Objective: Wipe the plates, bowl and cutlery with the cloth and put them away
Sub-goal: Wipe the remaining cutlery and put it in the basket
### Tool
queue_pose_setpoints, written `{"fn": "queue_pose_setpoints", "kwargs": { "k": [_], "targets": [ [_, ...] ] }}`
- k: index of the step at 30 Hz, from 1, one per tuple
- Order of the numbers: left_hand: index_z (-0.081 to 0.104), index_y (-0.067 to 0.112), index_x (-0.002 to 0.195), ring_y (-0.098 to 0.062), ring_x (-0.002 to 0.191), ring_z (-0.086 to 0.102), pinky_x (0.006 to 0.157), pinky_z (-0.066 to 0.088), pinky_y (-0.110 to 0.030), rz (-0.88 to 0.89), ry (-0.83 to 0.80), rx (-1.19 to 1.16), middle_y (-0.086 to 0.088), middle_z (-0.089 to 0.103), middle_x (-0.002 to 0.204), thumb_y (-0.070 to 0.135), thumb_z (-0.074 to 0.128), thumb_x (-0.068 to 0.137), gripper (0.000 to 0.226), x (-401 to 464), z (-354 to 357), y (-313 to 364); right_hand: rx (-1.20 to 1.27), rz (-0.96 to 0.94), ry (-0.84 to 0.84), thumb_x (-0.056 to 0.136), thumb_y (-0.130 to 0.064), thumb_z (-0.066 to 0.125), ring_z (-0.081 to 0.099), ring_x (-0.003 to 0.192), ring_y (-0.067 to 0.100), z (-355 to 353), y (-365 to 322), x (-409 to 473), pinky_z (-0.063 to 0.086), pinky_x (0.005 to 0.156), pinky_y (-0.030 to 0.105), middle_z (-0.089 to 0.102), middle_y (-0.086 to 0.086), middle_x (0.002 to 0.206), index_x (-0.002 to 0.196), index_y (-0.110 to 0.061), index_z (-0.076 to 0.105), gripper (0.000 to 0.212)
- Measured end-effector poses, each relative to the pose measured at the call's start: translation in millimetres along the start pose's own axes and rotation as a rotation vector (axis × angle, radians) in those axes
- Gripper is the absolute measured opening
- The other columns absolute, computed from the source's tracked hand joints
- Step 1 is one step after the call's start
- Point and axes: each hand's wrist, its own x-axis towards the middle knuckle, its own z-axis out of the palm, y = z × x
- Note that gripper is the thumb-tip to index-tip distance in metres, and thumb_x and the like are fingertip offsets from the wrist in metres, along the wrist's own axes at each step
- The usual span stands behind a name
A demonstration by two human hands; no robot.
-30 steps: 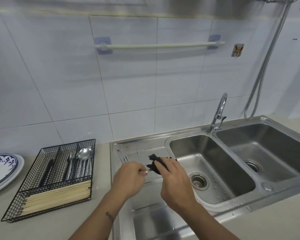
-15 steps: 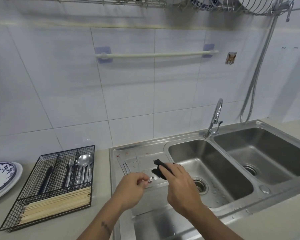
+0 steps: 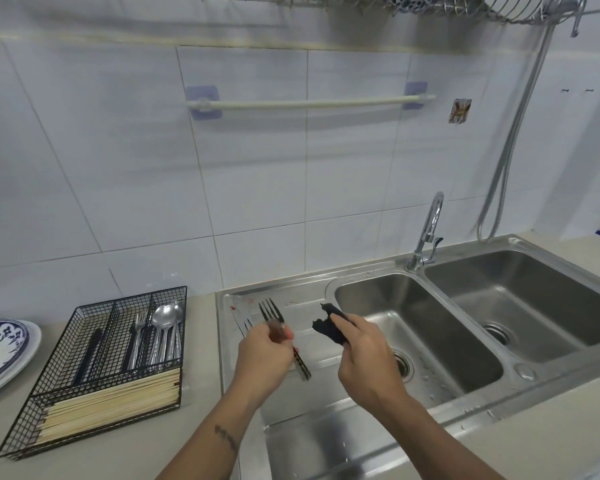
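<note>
My left hand grips a metal fork by its handle, tines pointing up and away, over the steel draining board. My right hand holds a small dark cloth a little to the right of the fork, apart from it. A black wire cutlery basket stands on the counter to the left, with spoons, forks and chopsticks in its compartments. Blue-patterned white plates are stacked at the far left edge.
Two steel sink basins lie to the right, with a tap behind them. A towel rail hangs on the tiled wall. A wire dish rack runs along the top. A metal hose hangs down at the right.
The cloth was wrapped round the cutlery between both hands; now the hands have parted, the fork is bare in my left hand and swung up left. The camera tilted up.
</note>
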Motion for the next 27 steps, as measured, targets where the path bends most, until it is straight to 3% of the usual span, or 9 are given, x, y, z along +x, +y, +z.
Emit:
{"fn": "queue_pose_setpoints", "kwargs": {
  "k": [2,6,10,13,17,20,23,27],
  "targets": [
    [0.068,0.016,0.083,-0.021,0.081,0.073,0.08,0.061,-0.045,-0.016,0.053,-0.036,-0.005,0.072,0.083,0.002,0.061,0.086,0.015,2,0,4,0.032,0.019,0.007,0.084,0.002,0.046,0.048,0.111,0.015,1,-3,-1,0.045,0.093,0.028,0.054,-0.009,0.124,0.134,-0.026,0.053,0.058],
    [0.07,0.018,0.075,-0.024,0.078,0.071,0.073,0.058,-0.037,-0.033,0.182,-0.077,-0.001,0.073,0.074,0.006,0.07,0.079,0.013,3,2,9,0.105,0.032,0.045,0.085,0.002,0.046,0.049,0.11,0.013,1,-12,2,0.043,0.096,0.026,0.055,-0.009,0.122,0.133,-0.023,0.055,0.054],
    [0.068,0.014,0.081,-0.022,0.074,0.074,0.074,0.06,-0.038,-0.044,0.206,-0.277,-0.005,0.074,0.072,0.004,0.065,0.088,0.013,-2,9,16,0.155,0.033,0.087,0.088,-0.002,0.049,0.044,0.117,0.009,5,-29,0,0.031,0.098,0.014,0.051,-0.011,0.13,0.137,-0.022,0.051,0.053],
    [0.063,0.011,0.077,-0.028,0.068,0.071,0.068,0.058,-0.037,0.009,0.234,-0.469,-0.015,0.071,0.075,-0.005,0.057,0.089,0.021,-5,10,27,0.03,-0.101,0.059,0.083,0.0,0.05,0.044,0.118,0.015,11,-28,-2,0.038,0.101,0.023,0.049,-0.005,0.133,0.138,-0.02,0.048,0.058],
    [0.062,0.006,0.08,-0.029,0.067,0.069,0.067,0.06,-0.034,-0.011,0.222,-0.61,-0.019,0.067,0.077,-0.01,0.053,0.091,0.021,-9,8,32,-0.096,-0.091,0.11,0.073,0.005,0.057,0.049,0.112,0.023,1,-12,7,0.047,0.095,0.038,0.056,0.003,0.125,0.132,-0.015,0.053,0.063],
    [0.064,0.002,0.086,-0.026,0.07,0.072,0.068,0.061,-0.03,-0.011,0.125,-0.648,-0.018,0.07,0.081,-0.008,0.054,0.095,0.017,-5,10,31,-0.166,-0.236,0.078,0.075,0.003,0.053,0.048,0.115,0.022,-2,-19,12,0.042,0.098,0.034,0.055,0.002,0.126,0.131,-0.016,0.054,0.058],
    [0.067,-0.001,0.096,-0.028,0.082,0.075,0.076,0.061,-0.032,0.043,0.108,-0.604,-0.02,0.073,0.09,0.001,0.058,0.097,0.009,-3,12,22,-0.176,-0.151,0.081,0.071,0.004,0.059,0.049,0.112,0.021,-1,-10,12,0.046,0.095,0.035,0.057,-0.001,0.125,0.131,-0.018,0.056,0.064],
    [0.07,0.002,0.09,-0.026,0.08,0.075,0.072,0.061,-0.028,0.054,0.148,-0.556,-0.017,0.075,0.084,0.003,0.065,0.093,0.006,1,6,10,-0.166,-0.13,0.066,0.07,0.006,0.059,0.05,0.111,0.021,-5,-3,9,0.048,0.093,0.033,0.057,0.0,0.125,0.129,-0.017,0.057,0.064]
  ]
}}
